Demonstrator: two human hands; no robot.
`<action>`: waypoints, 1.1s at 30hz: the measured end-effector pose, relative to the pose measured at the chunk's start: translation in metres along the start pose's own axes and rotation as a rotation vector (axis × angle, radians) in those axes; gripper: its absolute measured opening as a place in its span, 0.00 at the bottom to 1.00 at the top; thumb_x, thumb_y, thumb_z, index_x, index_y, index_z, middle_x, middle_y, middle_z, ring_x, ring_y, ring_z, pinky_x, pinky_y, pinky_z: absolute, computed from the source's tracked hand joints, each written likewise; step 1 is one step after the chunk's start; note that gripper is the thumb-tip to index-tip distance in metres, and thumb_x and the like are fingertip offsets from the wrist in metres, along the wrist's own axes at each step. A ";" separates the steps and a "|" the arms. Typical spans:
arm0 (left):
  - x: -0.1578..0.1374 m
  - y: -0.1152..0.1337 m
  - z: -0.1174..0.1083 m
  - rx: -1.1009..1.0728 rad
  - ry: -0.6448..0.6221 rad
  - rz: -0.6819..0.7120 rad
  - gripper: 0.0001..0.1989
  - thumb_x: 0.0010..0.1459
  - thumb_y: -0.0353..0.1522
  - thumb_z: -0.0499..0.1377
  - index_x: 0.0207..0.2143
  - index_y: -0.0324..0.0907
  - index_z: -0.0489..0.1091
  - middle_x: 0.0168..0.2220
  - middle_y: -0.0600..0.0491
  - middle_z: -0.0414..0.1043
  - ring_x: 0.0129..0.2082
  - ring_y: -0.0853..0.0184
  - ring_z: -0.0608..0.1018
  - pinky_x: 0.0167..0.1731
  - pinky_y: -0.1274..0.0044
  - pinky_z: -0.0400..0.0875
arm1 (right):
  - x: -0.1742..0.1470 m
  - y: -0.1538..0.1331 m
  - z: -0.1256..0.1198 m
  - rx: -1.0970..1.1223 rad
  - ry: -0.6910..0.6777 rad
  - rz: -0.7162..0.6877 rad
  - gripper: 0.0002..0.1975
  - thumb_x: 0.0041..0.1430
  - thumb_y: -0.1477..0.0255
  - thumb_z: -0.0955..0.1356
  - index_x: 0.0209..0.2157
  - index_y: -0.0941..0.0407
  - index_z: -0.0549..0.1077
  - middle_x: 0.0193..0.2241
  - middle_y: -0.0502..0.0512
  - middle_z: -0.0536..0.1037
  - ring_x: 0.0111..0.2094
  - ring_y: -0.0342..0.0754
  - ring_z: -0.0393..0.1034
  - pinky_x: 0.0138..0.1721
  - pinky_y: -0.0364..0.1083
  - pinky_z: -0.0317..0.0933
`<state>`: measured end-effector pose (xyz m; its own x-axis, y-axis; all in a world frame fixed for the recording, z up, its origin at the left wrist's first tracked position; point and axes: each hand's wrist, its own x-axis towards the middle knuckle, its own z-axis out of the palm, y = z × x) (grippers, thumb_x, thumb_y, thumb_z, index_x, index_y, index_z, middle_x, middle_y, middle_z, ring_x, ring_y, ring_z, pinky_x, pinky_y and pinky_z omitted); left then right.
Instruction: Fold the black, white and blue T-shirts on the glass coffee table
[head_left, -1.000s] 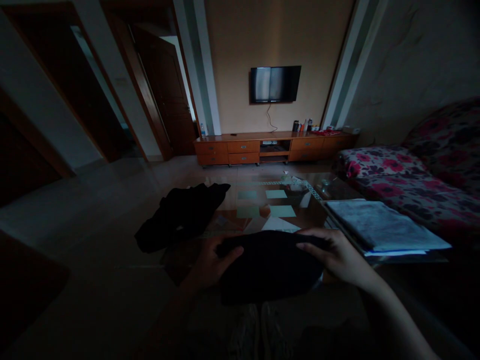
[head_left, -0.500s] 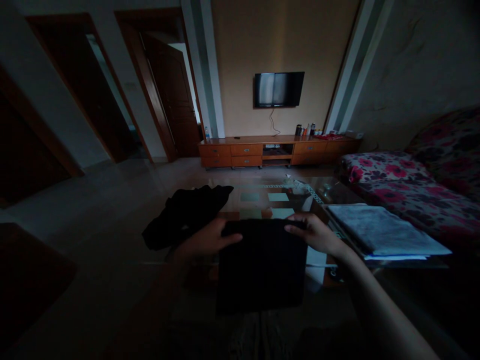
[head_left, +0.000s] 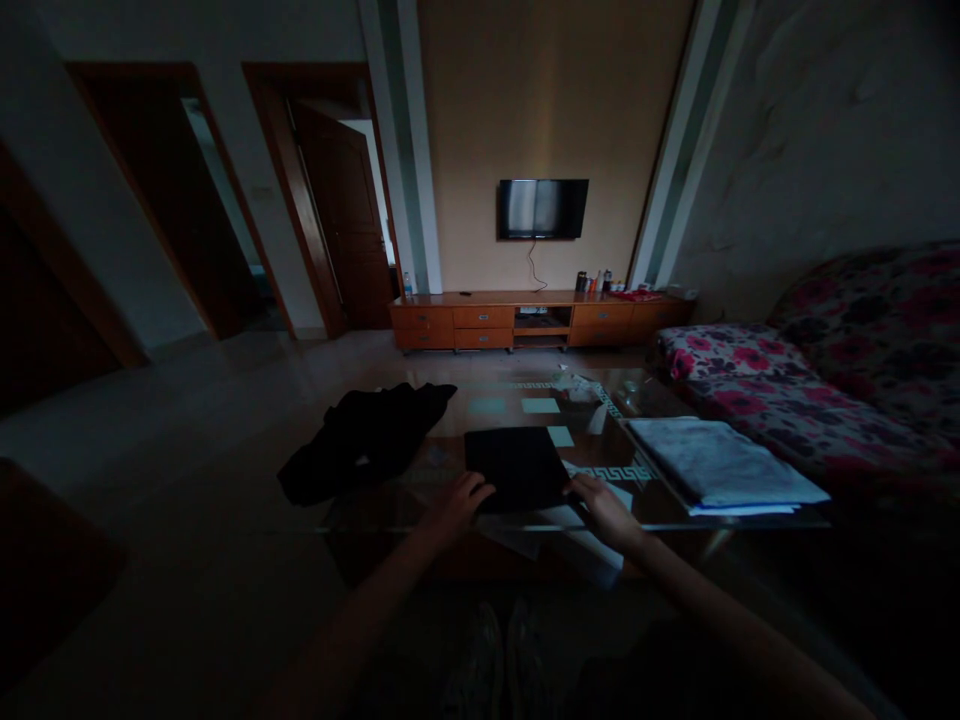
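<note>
A folded black garment [head_left: 517, 465], roughly square, lies flat on the glass coffee table [head_left: 420, 515] near its front edge. My left hand [head_left: 463, 497] has its fingers closed on the garment's near left corner. At the near right corner my right hand [head_left: 598, 505] pinches the cloth between thumb and fingers. To the left, a crumpled heap of black clothing [head_left: 364, 440] lies on the table. The room is dim, so folds in the black cloth are hard to make out.
A flat stack of light grey-blue cloth [head_left: 724, 462] rests on the table's right side. A flowered sofa [head_left: 847, 400] stands at the right. Across the room are a wooden TV cabinet [head_left: 484, 322] and a wall television [head_left: 543, 209]. Papers [head_left: 581, 545] show beneath the glass.
The folded black garment has gone from hanging upright between my hands to lying flat on the table. Both hands have lowered to its near corners. The camera view has tilted slightly.
</note>
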<state>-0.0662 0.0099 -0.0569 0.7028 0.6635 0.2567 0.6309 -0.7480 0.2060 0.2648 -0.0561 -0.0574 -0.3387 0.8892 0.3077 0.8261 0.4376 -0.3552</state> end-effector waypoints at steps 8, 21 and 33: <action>-0.010 -0.011 0.013 -0.218 -0.005 0.024 0.31 0.49 0.21 0.54 0.57 0.46 0.68 0.52 0.49 0.69 0.53 0.60 0.73 0.55 0.67 0.69 | 0.015 -0.012 0.008 -0.109 -0.173 0.120 0.20 0.70 0.58 0.59 0.40 0.55 0.76 0.41 0.59 0.77 0.46 0.53 0.71 0.53 0.52 0.58; 0.056 -0.039 0.065 0.003 -0.099 -0.009 0.34 0.66 0.44 0.53 0.71 0.51 0.49 0.74 0.50 0.45 0.73 0.58 0.49 0.68 0.60 0.49 | 0.079 -0.042 0.113 -0.279 -0.117 0.670 0.43 0.65 0.44 0.54 0.73 0.53 0.44 0.73 0.68 0.40 0.72 0.69 0.27 0.65 0.68 0.22; 0.075 0.012 0.031 0.040 -0.141 -0.308 0.18 0.68 0.35 0.47 0.45 0.45 0.76 0.48 0.45 0.76 0.48 0.59 0.77 0.50 0.67 0.70 | 0.119 -0.045 0.067 -0.267 -0.179 0.723 0.34 0.68 0.55 0.56 0.71 0.52 0.54 0.72 0.66 0.48 0.70 0.71 0.39 0.62 0.75 0.29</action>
<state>0.0044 0.0508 -0.0649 0.5140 0.8561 0.0542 0.8311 -0.5127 0.2157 0.1572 0.0388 -0.0645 0.2743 0.9588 -0.0736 0.9416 -0.2833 -0.1821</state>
